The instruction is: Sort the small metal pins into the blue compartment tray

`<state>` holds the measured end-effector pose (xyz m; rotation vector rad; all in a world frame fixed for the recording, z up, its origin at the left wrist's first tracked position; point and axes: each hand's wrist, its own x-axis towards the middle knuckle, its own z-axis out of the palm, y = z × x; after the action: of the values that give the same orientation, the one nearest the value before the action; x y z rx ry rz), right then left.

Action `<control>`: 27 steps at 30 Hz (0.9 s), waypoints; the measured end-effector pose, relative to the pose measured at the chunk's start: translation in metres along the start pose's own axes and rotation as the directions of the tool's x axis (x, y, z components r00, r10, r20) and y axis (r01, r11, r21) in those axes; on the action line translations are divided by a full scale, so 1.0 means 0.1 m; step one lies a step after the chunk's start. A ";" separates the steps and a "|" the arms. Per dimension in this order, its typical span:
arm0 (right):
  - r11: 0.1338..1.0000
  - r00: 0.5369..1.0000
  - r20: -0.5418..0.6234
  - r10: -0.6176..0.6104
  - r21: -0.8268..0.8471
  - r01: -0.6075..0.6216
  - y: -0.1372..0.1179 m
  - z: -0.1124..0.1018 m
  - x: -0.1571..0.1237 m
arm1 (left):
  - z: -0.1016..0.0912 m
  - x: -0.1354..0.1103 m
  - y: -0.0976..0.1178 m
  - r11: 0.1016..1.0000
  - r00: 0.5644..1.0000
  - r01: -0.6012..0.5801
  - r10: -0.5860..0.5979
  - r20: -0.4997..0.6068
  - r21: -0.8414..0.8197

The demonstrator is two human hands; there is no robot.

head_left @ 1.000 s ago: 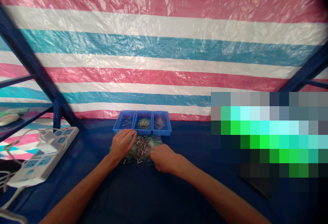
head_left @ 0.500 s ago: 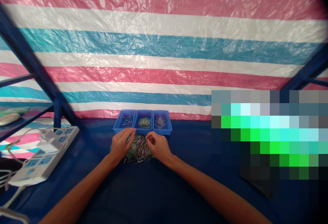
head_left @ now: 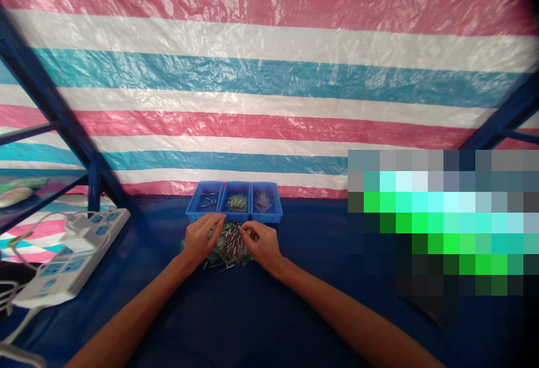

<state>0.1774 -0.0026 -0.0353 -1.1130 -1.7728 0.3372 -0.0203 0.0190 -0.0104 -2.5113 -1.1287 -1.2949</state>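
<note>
A pile of small metal pins (head_left: 232, 240) lies on the blue table, on and around crumpled greenish clear plastic (head_left: 215, 254). My left hand (head_left: 201, 239) rests over the pile's left edge, its fingers stretched out and the thumb a little apart. Across from it, my right hand (head_left: 264, 244) has thumb and forefinger pinched together at the pile's right side. Whatever sits in that pinch is too small to make out. Just behind the hands, a blue bin (head_left: 196, 204) holds a few pins.
Beside that bin stand a middle blue bin (head_left: 236, 216) with bagged pieces and a right blue bin (head_left: 275, 211) with a clear bag. A white power strip (head_left: 84, 267) with cables lies left. Striped sheeting (head_left: 269, 76) hangs behind; a blurred patch covers the right.
Both hands stay over the pile. The right fingers have shifted slightly, and the left fingertips have moved a little to the right.
</note>
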 end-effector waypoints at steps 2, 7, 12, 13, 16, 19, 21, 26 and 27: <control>1.000 1.000 -0.023 0.005 0.017 -0.005 0.01 0.00 0.00 | 0.00 0.00 0.00 1.000 1.000 0.003 -0.003 0.014 0.001; 0.999 0.999 -0.040 0.027 0.046 -0.025 0.02 0.00 0.00 | 0.02 0.01 0.01 0.999 0.997 -0.044 0.044 0.057 -0.003; 0.997 0.999 -0.049 0.008 0.074 -0.004 0.02 0.01 -0.01 | 0.04 0.02 0.02 0.993 0.986 -0.114 0.117 0.116 -0.032; 0.997 0.999 -0.054 0.006 0.079 -0.002 0.02 0.01 -0.01 | 0.04 0.02 0.01 0.992 0.984 -0.121 0.125 0.125 -0.037; 0.996 0.998 -0.070 0.000 0.090 0.007 0.03 0.01 -0.02 | 0.05 0.01 0.00 0.991 0.985 -0.122 0.127 0.119 -0.046; 0.994 0.996 -0.086 -0.018 0.105 0.027 0.04 0.02 -0.01 | 0.06 0.00 -0.02 0.993 0.988 -0.108 0.113 0.101 -0.053; 0.993 0.995 -0.090 -0.030 0.114 0.040 0.04 0.02 -0.01 | 0.07 -0.01 -0.03 0.994 0.989 -0.099 0.104 0.103 -0.051; 0.992 0.995 -0.088 -0.035 0.120 0.045 0.04 0.01 -0.01 | 0.07 -0.01 -0.03 0.996 0.989 -0.079 0.083 0.119 -0.038; 0.992 0.996 -0.085 -0.034 0.122 0.044 0.04 0.01 -0.01 | 0.07 -0.01 -0.03 0.996 0.989 -0.077 0.081 0.122 -0.037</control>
<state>0.1786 -0.0010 -0.0395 -0.9894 -1.6755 0.3668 -0.0179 0.0235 -0.0160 -2.6630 -1.0267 -1.1626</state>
